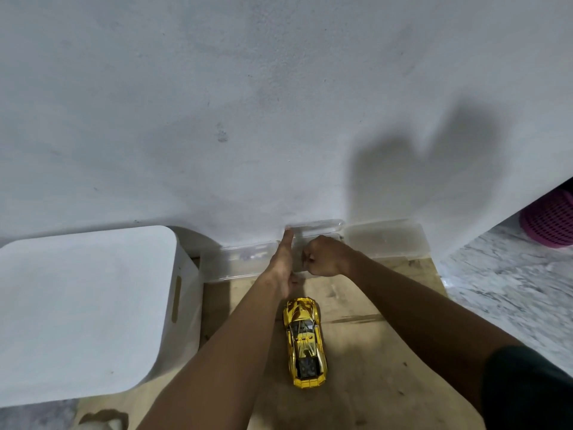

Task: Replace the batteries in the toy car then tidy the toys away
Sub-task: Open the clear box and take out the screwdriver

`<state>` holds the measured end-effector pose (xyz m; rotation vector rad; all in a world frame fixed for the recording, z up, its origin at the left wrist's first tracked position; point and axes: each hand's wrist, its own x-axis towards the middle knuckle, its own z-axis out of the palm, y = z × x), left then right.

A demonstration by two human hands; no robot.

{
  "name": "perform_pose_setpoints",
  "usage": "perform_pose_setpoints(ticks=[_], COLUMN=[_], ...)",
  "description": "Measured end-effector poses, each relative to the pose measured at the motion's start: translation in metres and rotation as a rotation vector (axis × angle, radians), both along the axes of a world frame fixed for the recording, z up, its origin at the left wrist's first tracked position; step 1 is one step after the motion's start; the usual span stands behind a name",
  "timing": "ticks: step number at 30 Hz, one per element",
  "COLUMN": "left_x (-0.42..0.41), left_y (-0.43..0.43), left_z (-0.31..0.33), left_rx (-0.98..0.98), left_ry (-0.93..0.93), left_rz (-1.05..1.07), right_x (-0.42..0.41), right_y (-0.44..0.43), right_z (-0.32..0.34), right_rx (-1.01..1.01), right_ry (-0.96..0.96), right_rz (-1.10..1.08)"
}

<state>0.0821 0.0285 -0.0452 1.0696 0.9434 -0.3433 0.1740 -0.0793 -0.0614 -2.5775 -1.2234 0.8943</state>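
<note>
Clear plastic box (313, 231): left hand (283, 262) flat, fingers extended on it; right hand (325, 257) fisted at its edge.

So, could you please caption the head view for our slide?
Both hands, left and right, at a clear container by the wall; gold toy car on cardboard.

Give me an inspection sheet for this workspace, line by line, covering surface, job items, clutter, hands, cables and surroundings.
Surface: brown cardboard sheet on the floor, against a white wall.
Job's things: gold toy car upright on the cardboard; clear plastic containers along the wall.
Clutter: nothing seen.
Hands: left hand and right hand both at the middle clear container; whether either grips it cannot be told.
Cables: nothing seen.
Surroundings: white storage box at left; purple basket at right on speckled floor.
</note>
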Motion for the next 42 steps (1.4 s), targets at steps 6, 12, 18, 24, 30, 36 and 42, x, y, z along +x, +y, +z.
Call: perform_pose_setpoints(ticks=[6, 12, 18, 24, 30, 36, 42], left_x=[-0.002, -0.003, -0.003, -0.004, -0.006, -0.007, -0.01], left_y=[-0.001, -0.003, -0.004, -0.003, -0.003, -0.004, -0.003], left_z=[0.004, 0.009, 0.01, 0.013, 0.014, 0.019, 0.016], left_rx=[0.032, 0.0, 0.002, 0.009, 0.071, 0.01, -0.014], left_ry=[0.018, 0.027, 0.02, 0.003, 0.024, 0.006, 0.042], left_rz=[-0.029, -0.05, -0.016, -0.032, -0.054, -0.015, 0.052], right_x=[-0.004, -0.004, -0.008, -0.007, -0.006, -0.011, -0.015], right_y=[0.0, -0.001, -0.003, -0.004, -0.007, -0.019, -0.036], right_z=[0.003, 0.003, 0.004, 0.0, -0.01, 0.004, 0.024], right_rx=[-0.071, -0.09, -0.076, -0.03, 0.207, 0.621, 0.913], right_ry=[-0.097, -0.147, -0.2, -0.206, -0.254, -0.333, -0.388], right_rz=[0.042, 0.08, 0.11, 0.109, -0.05, -0.143, -0.271])
